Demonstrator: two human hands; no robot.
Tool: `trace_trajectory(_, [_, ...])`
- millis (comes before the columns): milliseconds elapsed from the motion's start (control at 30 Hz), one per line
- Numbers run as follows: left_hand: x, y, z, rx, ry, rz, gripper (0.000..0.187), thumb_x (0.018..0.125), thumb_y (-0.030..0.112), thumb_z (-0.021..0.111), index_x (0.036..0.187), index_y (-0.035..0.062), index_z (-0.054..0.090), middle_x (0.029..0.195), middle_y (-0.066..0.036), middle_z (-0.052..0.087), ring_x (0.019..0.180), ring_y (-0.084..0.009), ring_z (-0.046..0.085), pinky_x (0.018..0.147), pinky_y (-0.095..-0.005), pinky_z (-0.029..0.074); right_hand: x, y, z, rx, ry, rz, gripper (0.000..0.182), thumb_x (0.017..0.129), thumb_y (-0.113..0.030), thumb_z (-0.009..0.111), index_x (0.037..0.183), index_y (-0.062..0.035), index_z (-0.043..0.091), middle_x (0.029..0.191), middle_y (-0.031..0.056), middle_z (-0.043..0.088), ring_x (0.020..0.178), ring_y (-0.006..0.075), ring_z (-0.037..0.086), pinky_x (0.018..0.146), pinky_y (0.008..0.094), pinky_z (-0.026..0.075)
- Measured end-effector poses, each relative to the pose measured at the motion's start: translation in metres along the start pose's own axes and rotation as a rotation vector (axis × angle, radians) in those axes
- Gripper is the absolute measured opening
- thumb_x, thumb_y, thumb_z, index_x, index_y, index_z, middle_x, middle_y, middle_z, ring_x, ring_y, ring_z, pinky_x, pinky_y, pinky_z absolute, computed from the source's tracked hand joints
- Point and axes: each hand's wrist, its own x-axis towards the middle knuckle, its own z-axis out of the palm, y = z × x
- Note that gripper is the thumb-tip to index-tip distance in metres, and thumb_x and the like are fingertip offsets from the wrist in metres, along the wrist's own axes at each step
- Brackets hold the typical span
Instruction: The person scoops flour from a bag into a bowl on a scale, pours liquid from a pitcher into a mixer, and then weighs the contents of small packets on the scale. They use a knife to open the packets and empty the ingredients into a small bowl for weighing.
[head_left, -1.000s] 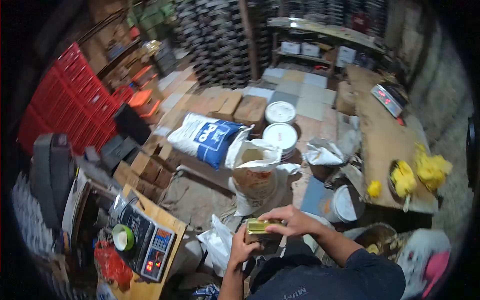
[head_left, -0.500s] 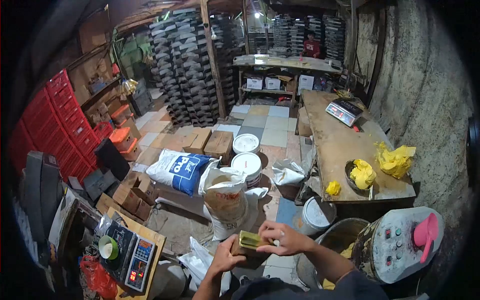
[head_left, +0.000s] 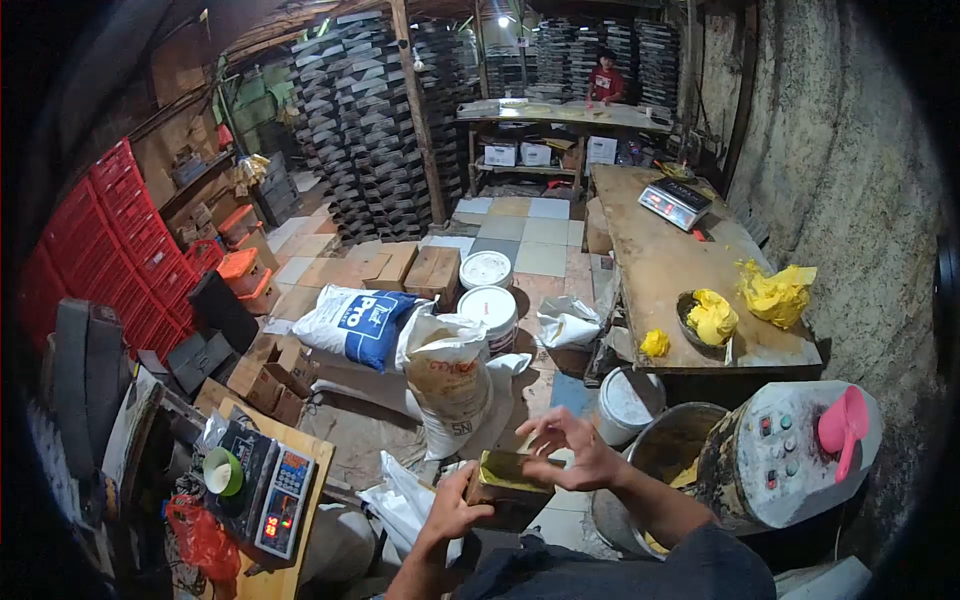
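My left hand (head_left: 455, 512) is closed round the left side of a rectangular brown container (head_left: 510, 500), thumb toward me and fingers behind. Its open top faces up, with yellow-green showing inside. Over the right edge of this container is my right hand (head_left: 578, 455), its fingers apart and slightly bent, with the fingertips close to the rim. To the right of my right hand stands a large mixer bowl (head_left: 612, 530) with yellow stuff in it. An open white sack (head_left: 455, 385) stands just ahead of both hands.
At right, a long table (head_left: 655, 265) carries a digital scale (head_left: 675, 205), a bowl (head_left: 690, 320) and yellow lumps (head_left: 778, 292). A pink scoop (head_left: 845, 430) lies on the mixer (head_left: 775, 500). Another scale (head_left: 282, 505) stands left. White buckets (head_left: 485, 305) crowd the floor; a person (head_left: 606, 82) is far back.
My right hand has loosened and spread its fingers above the container's right edge. The container now tips more toward me, showing more of its brown side. The view has shifted slightly.
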Motion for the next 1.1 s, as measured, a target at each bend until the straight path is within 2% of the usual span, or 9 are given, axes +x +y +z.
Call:
trace_trajectory(233, [-0.127, 0.021, -0.053, -0.210, 0.284, -0.094, 0.057, 0.057, -0.003, 0.072, 0.112, -0.0010, 0.056, 0.100, -0.004, 0.064, 0.095, -0.0118, 0.058, 0.088, -0.0259, 0.045, -0.019, 0.004, 0.141, 0.104, -0.132, 0.205, 0.025, 0.085, -0.014, 0.072, 0.104, -0.0003, 0.063, 0.088, 0.0080, 0.069, 0.080, 0.0118, 0.065, 0.071, 0.0278, 0.053])
trace_trajectory(300, [-0.175, 0.039, -0.072, -0.301, 0.371, -0.078, 0.061, 0.059, -0.002, 0.074, 0.116, -0.0013, 0.051, 0.105, -0.007, 0.064, 0.099, -0.0147, 0.060, 0.090, -0.0289, 0.047, -0.018, -0.007, 0.201, 0.115, -0.131, 0.172, 0.022, 0.084, -0.017, 0.072, 0.096, 0.0014, 0.067, 0.081, 0.0085, 0.070, 0.074, 0.0117, 0.064, 0.066, 0.0269, 0.051])
trace_trajectory(367, [-0.245, 0.010, -0.108, 0.140, 0.427, -0.026, 0.072, 0.062, 0.009, 0.080, 0.124, -0.0034, 0.046, 0.109, -0.014, 0.063, 0.102, -0.0207, 0.062, 0.089, -0.0338, 0.049, -0.020, -0.015, 0.267, 0.094, -0.119, 0.041, 0.023, 0.084, -0.018, 0.073, 0.096, 0.0014, 0.068, 0.082, 0.0094, 0.070, 0.073, 0.0121, 0.064, 0.065, 0.0271, 0.050])
trace_trajectory(500, [-0.326, 0.019, -0.142, 0.274, 0.708, 0.052, 0.069, 0.055, 0.024, 0.089, 0.111, -0.0009, 0.057, 0.094, -0.012, 0.066, 0.087, -0.0225, 0.065, 0.077, -0.0349, 0.051, -0.022, -0.051, 0.365, 0.154, -0.261, -0.176, 0.017, 0.081, -0.008, 0.072, 0.096, -0.0004, 0.070, 0.100, 0.0115, 0.069, 0.089, 0.0192, 0.067, 0.079, 0.0306, 0.052])
trace_trajectory(767, [-0.389, 0.043, -0.190, 0.667, 0.901, 0.337, 0.060, 0.055, 0.034, 0.092, 0.098, 0.0056, 0.060, 0.086, -0.009, 0.063, 0.074, -0.0269, 0.066, 0.065, -0.0356, 0.052, -0.039, -0.079, 0.470, 0.345, -0.215, 0.144, 0.017, 0.090, -0.017, 0.067, 0.100, -0.0031, 0.067, 0.085, 0.0020, 0.063, 0.080, 0.0079, 0.057, 0.071, 0.0243, 0.046])
trace_trajectory(833, [-0.400, 0.042, -0.199, 0.841, 0.831, 0.393, 0.064, 0.061, 0.032, 0.090, 0.108, 0.0057, 0.056, 0.089, -0.010, 0.060, 0.079, -0.0279, 0.063, 0.066, -0.0396, 0.051, -0.041, -0.081, 0.488, 0.407, -0.163, 0.280, 0.015, 0.089, -0.018, 0.069, 0.093, -0.0040, 0.065, 0.085, 0.0013, 0.063, 0.078, 0.0069, 0.056, 0.068, 0.0244, 0.046])
trace_trajectory(900, [-0.403, 0.024, -0.200, 0.561, 1.037, 0.445, 0.073, 0.062, 0.030, 0.089, 0.119, 0.0073, 0.050, 0.092, -0.012, 0.058, 0.081, -0.0312, 0.062, 0.067, -0.0414, 0.051, -0.035, -0.066, 0.506, 0.433, -0.157, 0.369, 0.017, 0.087, -0.020, 0.071, 0.087, -0.0043, 0.064, 0.084, 0.0006, 0.062, 0.076, 0.0065, 0.056, 0.067, 0.0241, 0.046])
trace_trajectory(933, [-0.411, 0.028, -0.197, 0.836, 1.185, 0.393, 0.077, 0.061, 0.027, 0.089, 0.122, 0.0107, 0.045, 0.093, -0.015, 0.057, 0.081, -0.0346, 0.060, 0.070, -0.0426, 0.051, -0.034, -0.064, 0.514, 0.354, -0.186, 0.337, 0.018, 0.086, -0.020, 0.071, 0.087, -0.0032, 0.063, 0.082, 0.0016, 0.063, 0.075, 0.0072, 0.056, 0.066, 0.0251, 0.046])
trace_trajectory(1100, [-0.449, 0.040, -0.243, 0.816, 0.963, 0.391, 0.064, 0.055, 0.033, 0.091, 0.099, 0.0076, 0.052, 0.087, -0.015, 0.057, 0.079, -0.0353, 0.061, 0.068, -0.0422, 0.051, -0.022, -0.076, 0.571, 0.212, -0.280, 0.229, 0.021, 0.088, -0.022, 0.069, 0.084, -0.0028, 0.062, 0.075, 0.0036, 0.062, 0.072, 0.0088, 0.056, 0.065, 0.0276, 0.046])
